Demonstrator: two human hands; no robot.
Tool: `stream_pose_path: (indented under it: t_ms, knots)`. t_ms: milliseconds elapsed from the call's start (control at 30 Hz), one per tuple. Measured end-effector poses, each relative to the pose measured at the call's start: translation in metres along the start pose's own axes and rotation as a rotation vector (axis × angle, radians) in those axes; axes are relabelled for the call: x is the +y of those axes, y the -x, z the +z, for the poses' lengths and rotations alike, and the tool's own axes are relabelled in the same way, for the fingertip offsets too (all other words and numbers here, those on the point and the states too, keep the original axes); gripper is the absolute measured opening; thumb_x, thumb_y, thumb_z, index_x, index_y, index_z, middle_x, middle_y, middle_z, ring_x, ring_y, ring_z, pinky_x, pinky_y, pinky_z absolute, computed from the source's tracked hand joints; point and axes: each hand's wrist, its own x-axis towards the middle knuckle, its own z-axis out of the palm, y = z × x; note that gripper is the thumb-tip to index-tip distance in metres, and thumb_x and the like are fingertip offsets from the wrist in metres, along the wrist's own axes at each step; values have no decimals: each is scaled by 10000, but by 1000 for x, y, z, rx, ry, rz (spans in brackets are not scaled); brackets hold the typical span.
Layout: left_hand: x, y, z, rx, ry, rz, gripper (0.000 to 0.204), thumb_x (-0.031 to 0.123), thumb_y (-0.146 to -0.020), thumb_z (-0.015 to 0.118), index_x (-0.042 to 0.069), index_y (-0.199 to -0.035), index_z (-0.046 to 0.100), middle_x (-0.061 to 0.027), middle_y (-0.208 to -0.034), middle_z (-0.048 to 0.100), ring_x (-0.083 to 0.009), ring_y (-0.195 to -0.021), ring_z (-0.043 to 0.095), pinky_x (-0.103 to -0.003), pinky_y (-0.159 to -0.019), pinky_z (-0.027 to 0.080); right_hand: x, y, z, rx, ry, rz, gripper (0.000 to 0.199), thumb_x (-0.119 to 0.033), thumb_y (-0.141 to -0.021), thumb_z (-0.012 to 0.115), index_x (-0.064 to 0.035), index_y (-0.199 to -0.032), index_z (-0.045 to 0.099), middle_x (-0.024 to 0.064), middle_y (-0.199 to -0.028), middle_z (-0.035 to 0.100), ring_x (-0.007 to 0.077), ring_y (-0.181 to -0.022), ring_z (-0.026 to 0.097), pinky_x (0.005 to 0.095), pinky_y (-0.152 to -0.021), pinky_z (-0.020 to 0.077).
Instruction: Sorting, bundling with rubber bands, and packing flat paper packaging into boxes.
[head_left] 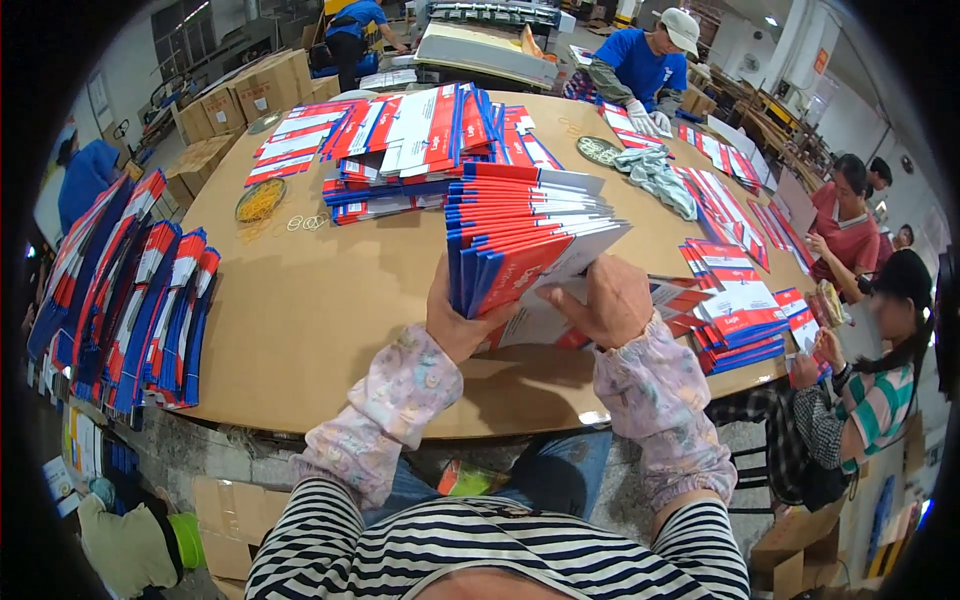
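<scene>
A thick stack of flat folded cartons (525,240) in red, white and blue stands tilted up over the near part of the table, its layers fanned apart at the top. My left hand (460,315) grips the lower left side, thumb across the front. On the lower right side, my right hand (605,305) is closed on the stack's edge with its fingers curled. Part of the stack's lower end is hidden behind my hands. Just beyond it lies a tall pile of similar cartons (420,135).
The round brown table (300,340) bears yellow rubber bands (260,200), pale bands (600,150), a grey-green cloth (655,175) and carton piles (735,300) at right. Upright carton bundles (130,310) crowd the left edge. A gloved person (640,80) works across; others sit at right.
</scene>
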Motion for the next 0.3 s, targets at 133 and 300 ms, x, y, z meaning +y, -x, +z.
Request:
stream_pose_path:
  t_ms: [133,300]
  knots:
    - [22,1,8,90,-15,46,766,63,-626,839,32,-1258,408,-86,-1153,554,-177,-1049,555,-322,-927,445,-4,0,-9,151,-52,-18,518,-293,-720,740,-24,-1095,504,155,-877,607,352,-822,590,412,-716,465]
    - [31,-7,-5,-98,113,152,1032,95,-623,851,51,-1412,187,-145,-1335,413,-209,-1173,477,-329,-966,421,-4,1,-25,114,-13,-140,590,-319,-691,764,-50,-1146,500,134,-984,589,298,-921,575,415,-826,427]
